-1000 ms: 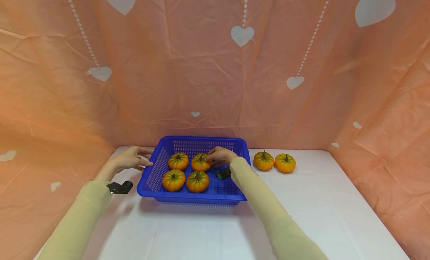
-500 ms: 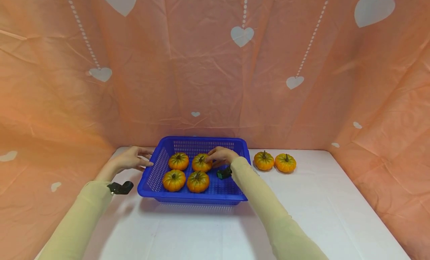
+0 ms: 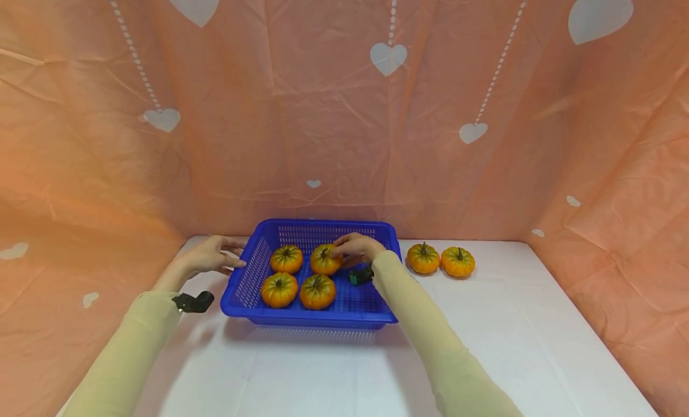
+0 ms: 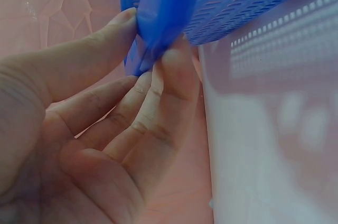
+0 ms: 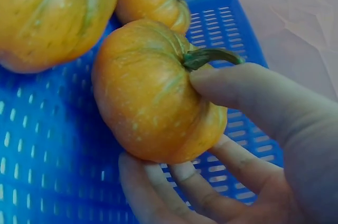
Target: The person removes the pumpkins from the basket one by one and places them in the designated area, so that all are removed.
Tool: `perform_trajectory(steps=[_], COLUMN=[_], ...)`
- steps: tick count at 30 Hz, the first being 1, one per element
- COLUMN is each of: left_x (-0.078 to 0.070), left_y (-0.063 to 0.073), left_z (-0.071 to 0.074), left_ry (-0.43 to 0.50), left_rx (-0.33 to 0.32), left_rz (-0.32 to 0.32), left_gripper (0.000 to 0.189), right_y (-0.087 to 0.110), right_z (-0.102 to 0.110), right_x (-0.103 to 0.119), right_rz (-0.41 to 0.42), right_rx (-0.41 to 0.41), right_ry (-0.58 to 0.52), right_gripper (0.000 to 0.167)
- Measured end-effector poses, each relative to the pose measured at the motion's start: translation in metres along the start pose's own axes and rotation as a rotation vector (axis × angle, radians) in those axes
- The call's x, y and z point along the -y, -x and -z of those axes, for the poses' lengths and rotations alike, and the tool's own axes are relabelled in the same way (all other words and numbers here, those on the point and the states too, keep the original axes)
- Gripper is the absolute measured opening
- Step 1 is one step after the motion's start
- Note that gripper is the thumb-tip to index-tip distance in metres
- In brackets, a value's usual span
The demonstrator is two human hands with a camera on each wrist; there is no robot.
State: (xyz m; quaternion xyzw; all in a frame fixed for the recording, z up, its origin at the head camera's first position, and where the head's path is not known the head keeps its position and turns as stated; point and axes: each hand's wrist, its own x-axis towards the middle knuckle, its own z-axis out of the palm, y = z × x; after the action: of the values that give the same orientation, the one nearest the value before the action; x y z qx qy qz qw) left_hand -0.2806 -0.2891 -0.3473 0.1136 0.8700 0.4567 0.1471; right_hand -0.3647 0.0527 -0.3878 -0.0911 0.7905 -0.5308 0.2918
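A blue plastic basket (image 3: 312, 316) with slotted walls stands on the white table. Its left rim is pinched by my left hand (image 3: 209, 254), thumb on the outer edge and fingers curled beneath, as the left wrist view shows. Inside the basket my right hand (image 3: 356, 248) grips a small orange pumpkin (image 5: 153, 94) at the back, thumb beside its green stem and fingers under its side. Close to it lie other pumpkins: one at back left (image 3: 286, 259), a front left pumpkin (image 3: 279, 289) and a front middle pumpkin (image 3: 317, 292).
Two more pumpkins, a nearer one (image 3: 423, 258) and a farther one (image 3: 457, 262), sit side by side on the table (image 3: 484, 333) right of the basket. A pinkish-orange cloth (image 3: 334, 136) with white hearts rises behind and on both sides.
My right hand and the pumpkin in it have shifted slightly to the right, away from the back left pumpkin. The left hand stays at the basket rim.
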Motion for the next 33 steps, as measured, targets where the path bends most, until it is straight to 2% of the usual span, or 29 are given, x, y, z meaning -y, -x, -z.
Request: perform_trajectory(steps=[15, 26, 31, 33], left_x=[0.001, 0.000, 0.001, 0.002], left_y=[0.000, 0.000, 0.000, -0.001], left_z=[0.000, 0.001, 0.000, 0.000], left_ry=[0.001, -0.005, 0.001, 0.003], left_rx=[0.008, 0.012, 0.014, 0.013], left_rz=[-0.007, -0.010, -0.014, -0.014], left_gripper=[0.054, 0.054, 0.054, 0.053], right_y=[0.010, 0.028, 0.036, 0.042], right_z=[0.022, 0.046, 0.058, 0.063], right_x=[0.014, 0.039, 0.048, 0.052], right_rz=[0.016, 0.076, 0.077, 0.088], right_rx=[0.009, 0.038, 0.033, 0.027], right_ry=[-0.119, -0.084, -0.147, -0.134], right_gripper=[0.053, 0.052, 0.053, 0.054])
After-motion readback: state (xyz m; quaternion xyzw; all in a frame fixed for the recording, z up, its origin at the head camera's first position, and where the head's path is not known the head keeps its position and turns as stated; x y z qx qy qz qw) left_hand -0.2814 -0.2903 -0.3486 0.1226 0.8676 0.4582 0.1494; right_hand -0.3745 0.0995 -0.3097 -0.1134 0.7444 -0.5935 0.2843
